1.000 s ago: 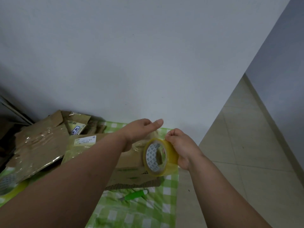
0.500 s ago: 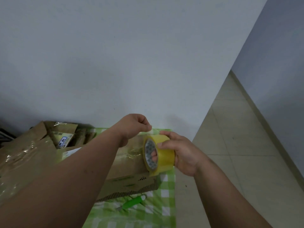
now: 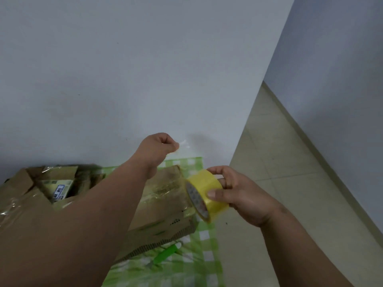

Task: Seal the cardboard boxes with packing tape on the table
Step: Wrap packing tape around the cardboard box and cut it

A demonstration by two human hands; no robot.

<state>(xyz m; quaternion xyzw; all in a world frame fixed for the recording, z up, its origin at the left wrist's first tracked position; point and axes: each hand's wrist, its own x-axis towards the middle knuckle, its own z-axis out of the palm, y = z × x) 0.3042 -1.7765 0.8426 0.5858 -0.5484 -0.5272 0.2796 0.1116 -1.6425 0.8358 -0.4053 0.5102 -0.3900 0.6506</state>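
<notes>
left hand: the left hand (image 3: pixel 159 147) is curled shut, pinching the free end of a clear tape strip (image 3: pixel 183 144) between thumb and fingers, raised at the centre of the frame in front of the white wall (image 3: pixel 145 69).
right hand: the right hand (image 3: pixel 238 193) grips the yellow tape roll (image 3: pixel 205 193), thumb on the outer face near the bottom, fingers curled over the top edge, right of centre.
tape roll: held tilted, its cardboard core facing lower left; the core carries a printed pattern, too small to read.
cardboard box: the nearest cardboard box (image 3: pixel 165 204) lies on the desk (image 3: pixel 196 266) just left of the roll, shiny tape across its top; dark print on its side cannot be read.
other boxes: flattened, tape-wrapped cardboard (image 3: pixel 27 189) is piled at the left edge; a white label with a blue patch (image 3: pixel 60 190) shows among it, writing illegible.
desk: covered by a green-and-white checked cloth; a green-handled tool (image 3: pixel 165 254) lies on it below the box.
arm pose: the left forearm stretches from the lower left up to the centre; the right forearm comes from the lower right, wrist bent towards the roll.
floor: beige tiles (image 3: pixel 279 162) at the right.
</notes>
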